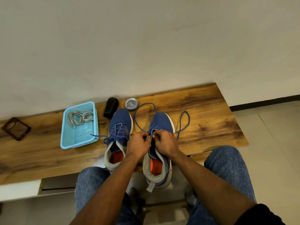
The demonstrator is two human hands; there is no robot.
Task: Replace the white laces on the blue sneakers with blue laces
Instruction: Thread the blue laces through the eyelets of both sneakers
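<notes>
Both hands meet over the lower eyelets of the right sneaker (159, 125), which stands on the wooden tabletop (203, 111) with its toe pointing away from the person. The left hand (138, 145) has its fingers (145, 137) curled in a pinch on the blue lace (142, 109), and the right hand (164, 142) has its fingers (155, 134) curled on the same lace just beside them, the two sets of fingertips nearly touching. From that pinch point the lace runs out in two big loops: one sweeps away past the toe of the shoe, beyond the left fingers, and the other arcs out to the far right of the right fingers, lying on the wood.

Just left of the left fingers stands the left sneaker (121, 122), already threaded with a blue lace, its loose end trailing leftward to the light-blue basket (65, 127). Inside that basket, well left of the fingers, lie the white laces (79, 117) in a loose coil. Beyond the fingers, past the toes of the sneakers, sit a black brush (111, 107) and a round tin (131, 103). At the far left edge of the tabletop lies a dark phone case (16, 129). The person's knees in blue jeans (227, 161) sit nearer than the fingers.
</notes>
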